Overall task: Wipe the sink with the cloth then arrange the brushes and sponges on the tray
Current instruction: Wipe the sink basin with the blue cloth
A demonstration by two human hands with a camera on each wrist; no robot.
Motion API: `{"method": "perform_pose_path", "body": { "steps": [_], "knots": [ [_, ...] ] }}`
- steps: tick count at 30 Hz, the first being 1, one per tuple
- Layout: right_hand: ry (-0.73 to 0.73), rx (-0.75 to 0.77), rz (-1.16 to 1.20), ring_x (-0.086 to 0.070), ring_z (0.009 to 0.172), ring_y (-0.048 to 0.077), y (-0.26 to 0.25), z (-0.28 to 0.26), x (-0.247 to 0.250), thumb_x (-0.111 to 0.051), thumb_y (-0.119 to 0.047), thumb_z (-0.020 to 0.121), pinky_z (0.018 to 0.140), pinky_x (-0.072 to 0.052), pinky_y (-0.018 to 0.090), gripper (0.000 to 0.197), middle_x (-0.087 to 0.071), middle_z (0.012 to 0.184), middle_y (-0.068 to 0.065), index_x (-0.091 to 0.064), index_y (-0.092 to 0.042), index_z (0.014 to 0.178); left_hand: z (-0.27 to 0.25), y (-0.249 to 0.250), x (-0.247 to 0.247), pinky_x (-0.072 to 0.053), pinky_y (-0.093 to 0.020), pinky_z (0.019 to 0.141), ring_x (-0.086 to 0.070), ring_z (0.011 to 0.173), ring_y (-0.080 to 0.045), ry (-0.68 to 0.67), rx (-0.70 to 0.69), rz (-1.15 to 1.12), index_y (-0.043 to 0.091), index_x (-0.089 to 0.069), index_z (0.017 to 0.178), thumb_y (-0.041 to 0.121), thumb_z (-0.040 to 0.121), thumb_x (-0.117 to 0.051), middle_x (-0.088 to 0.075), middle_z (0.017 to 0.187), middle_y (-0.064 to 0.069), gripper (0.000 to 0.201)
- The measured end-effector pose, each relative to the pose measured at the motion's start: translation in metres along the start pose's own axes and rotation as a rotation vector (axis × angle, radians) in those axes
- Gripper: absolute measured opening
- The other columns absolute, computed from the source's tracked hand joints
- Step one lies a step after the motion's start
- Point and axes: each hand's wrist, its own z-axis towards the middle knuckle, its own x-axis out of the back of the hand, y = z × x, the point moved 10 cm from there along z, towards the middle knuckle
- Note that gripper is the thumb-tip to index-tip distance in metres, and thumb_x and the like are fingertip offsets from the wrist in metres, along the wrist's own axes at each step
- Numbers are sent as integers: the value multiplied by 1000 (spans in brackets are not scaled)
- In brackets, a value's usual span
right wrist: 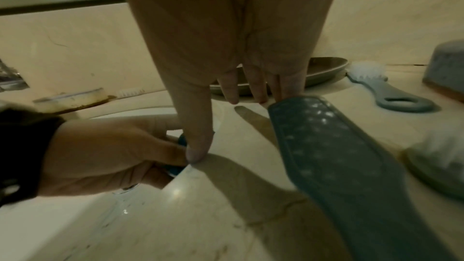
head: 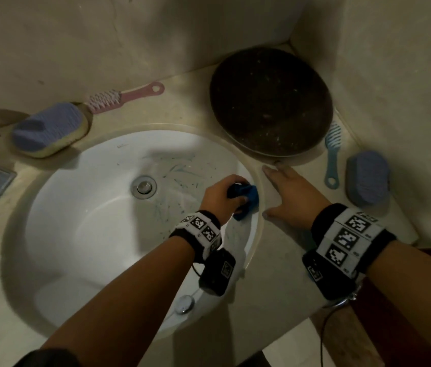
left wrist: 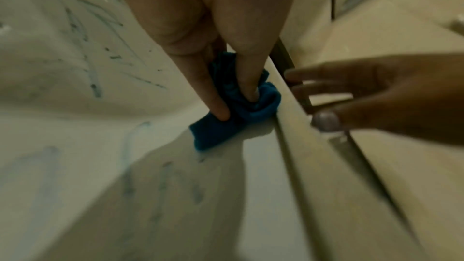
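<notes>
I see the blue cloth (head: 246, 198) bunched against the scribbled sink (head: 82, 221) wall, my left hand (head: 222, 196) clutching it; right hand (head: 291, 194) flat, fingers spread, on the counter (head: 275, 260)

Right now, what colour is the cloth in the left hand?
Blue; the cloth shows best in the left wrist view.

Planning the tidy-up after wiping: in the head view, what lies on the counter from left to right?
Purple sponge → pink brush → left hand gripping the blue cloth in the sink → dark round tray → blue brush → second purple sponge. The right hand rests flat on the counter below the tray.
</notes>
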Motion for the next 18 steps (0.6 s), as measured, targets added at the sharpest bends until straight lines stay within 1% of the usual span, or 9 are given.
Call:
{"method": "perform_pose_path", "body": {
  "steps": [3,6,7,9,11,12,14,17,18],
  "knots": [
    [6,16,-14,-8,147,22,-2,1,0,-75,-35,75,116,-19,29,99,1,158,3,-13,-26,151,-17,-12,-11,-46,-24,93,-60,104,-15,-83,-43,168,21,-65,113,8,81,-68,-66,113,0,34],
    [-21,19,-74,-7,147,23,-1,2,-1,-75,-38,74,116,-20,29,101,1,158,5,-10,-27,151,-22,-17,-14,-42,-22,96,-57,108,-12,-132,-43,142,24,-65,116,23,78,-74,-64,118,2,38],
    [-30,13,-85,-8,147,23,-1,2,-1,-75,-38,74,115,-21,30,102,1,158,4,-10,-28,151,-18,-9,-12,-40,-24,98,-54,109,-12,-126,-85,164,23,-66,115,23,79,-74,-62,118,1,37],
    [-36,6,-97,-9,147,22,0,2,-1,-76,-38,73,115,-23,30,102,2,159,3,-10,-29,151,-7,8,-6,-38,-24,96,-50,106,-11,-58,-150,194,19,-67,113,15,81,-71,-61,115,-2,33],
    [-38,6,-89,-9,147,22,0,2,-1,-76,-37,73,115,-23,31,102,1,159,2,-10,-30,151,0,15,0,-44,-25,92,-54,102,-14,13,-110,131,18,-65,110,9,80,-70,-62,110,-3,32],
    [-41,6,-84,-9,147,23,0,1,-1,-76,-37,73,114,-24,32,102,1,159,2,-10,-31,151,0,13,-1,-46,-25,89,-56,98,-14,19,-79,110,17,-64,108,8,79,-70,-62,105,-1,30],
    [-45,3,-82,-10,146,22,0,0,0,-76,-37,73,114,-24,31,102,1,158,2,-10,-31,151,-9,4,-7,-47,-24,84,-56,92,-13,-52,-53,184,16,-64,103,9,79,-70,-60,97,2,26],
    [-34,-1,-86,-12,146,22,-1,0,1,-76,-37,73,114,-24,31,102,1,158,2,-10,-31,151,-25,-18,-22,-43,-22,81,-58,94,-17,-300,-25,316,15,-66,102,8,78,-71,-63,101,-2,26],
    [-30,-5,-87,-13,146,22,-1,0,2,-76,-37,73,114,-25,31,102,0,158,2,-11,-32,150,-25,-19,-23,-42,-21,81,-56,93,-15,-334,-23,328,15,-66,102,9,77,-72,-63,102,-1,26]
  ]
}}
